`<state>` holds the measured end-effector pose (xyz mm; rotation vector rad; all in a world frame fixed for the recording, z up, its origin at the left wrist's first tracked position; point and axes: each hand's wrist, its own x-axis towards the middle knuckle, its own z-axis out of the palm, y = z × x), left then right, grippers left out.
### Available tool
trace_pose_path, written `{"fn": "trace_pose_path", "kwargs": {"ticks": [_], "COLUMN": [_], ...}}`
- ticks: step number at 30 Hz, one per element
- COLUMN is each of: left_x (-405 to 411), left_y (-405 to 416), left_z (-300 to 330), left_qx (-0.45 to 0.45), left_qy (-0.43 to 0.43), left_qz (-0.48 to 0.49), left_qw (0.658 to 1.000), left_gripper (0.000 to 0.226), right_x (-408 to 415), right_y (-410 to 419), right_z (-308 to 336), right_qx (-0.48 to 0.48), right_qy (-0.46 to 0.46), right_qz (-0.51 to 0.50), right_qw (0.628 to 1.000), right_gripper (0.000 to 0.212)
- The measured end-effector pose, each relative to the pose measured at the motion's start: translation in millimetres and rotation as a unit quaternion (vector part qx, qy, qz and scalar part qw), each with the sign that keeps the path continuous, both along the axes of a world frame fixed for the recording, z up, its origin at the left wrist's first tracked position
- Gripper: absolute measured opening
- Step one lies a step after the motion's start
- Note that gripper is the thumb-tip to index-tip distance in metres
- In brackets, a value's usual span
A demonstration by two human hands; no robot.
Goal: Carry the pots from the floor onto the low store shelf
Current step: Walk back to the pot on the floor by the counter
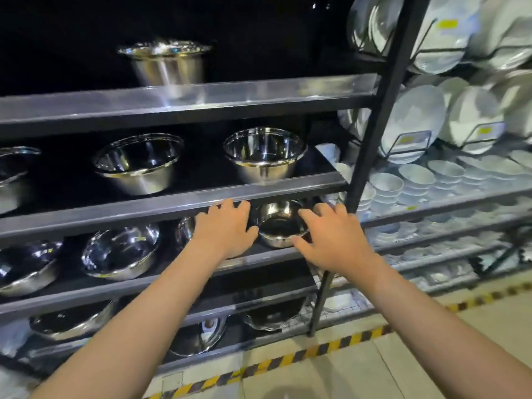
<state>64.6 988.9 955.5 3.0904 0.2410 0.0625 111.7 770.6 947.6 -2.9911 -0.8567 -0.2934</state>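
Note:
A small shiny steel pot [280, 226] stands on the low dark shelf [267, 256], at its right end beside the black upright post. My left hand [224, 230] is at the pot's left side with fingers spread and the thumb by its rim. On the other side, my right hand [331, 241] also has its fingers apart, the index finger over the rim and the thumb at the pot's front. Neither hand is closed around the pot. Another steel pot [185, 230] is partly hidden behind my left hand.
More steel pots and bowls fill the shelves above [264, 156], to the left [121, 250] and below [72, 319]. A black post [371, 145] separates racks of white plates and bowls [417, 122]. Yellow-black floor tape [316, 349] runs along the shelf base.

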Motion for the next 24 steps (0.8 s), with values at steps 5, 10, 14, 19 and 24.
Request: {"fn": "trace_pose_path", "kwargs": {"ticks": [5, 10, 14, 19, 24], "left_x": [42.6, 47.3, 29.8, -16.5, -64.9], "left_y": [-61.4, -171.6, -284.1, -434.3, -552.4], "left_z": [9.0, 5.8, 3.6, 0.7, -12.5], "left_qx": [0.010, 0.003, -0.015, -0.009, 0.012], "left_qy": [-0.026, -0.009, -0.010, -0.017, -0.023], "left_qz": [-0.158, -0.308, -0.422, -0.528, -0.597], "left_qw": [0.987, 0.951, 0.906, 0.849, 0.802], "left_gripper": [0.048, 0.047, 0.047, 0.045, 0.049], "right_x": [-18.9, -72.5, -135.6, -227.0, -301.1], "right_y": [-63.7, -157.1, -244.2, -357.8, -447.6], "right_z": [9.1, 2.3, 1.7, -0.3, -12.0], "right_qx": [0.008, 0.017, 0.019, 0.031, 0.045], "right_qy": [0.008, 0.023, 0.012, 0.002, 0.011], "right_qz": [-0.138, -0.268, -0.372, -0.491, -0.582], "right_qw": [0.990, 0.963, 0.928, 0.871, 0.812], "right_gripper": [0.063, 0.059, 0.058, 0.059, 0.059]}}
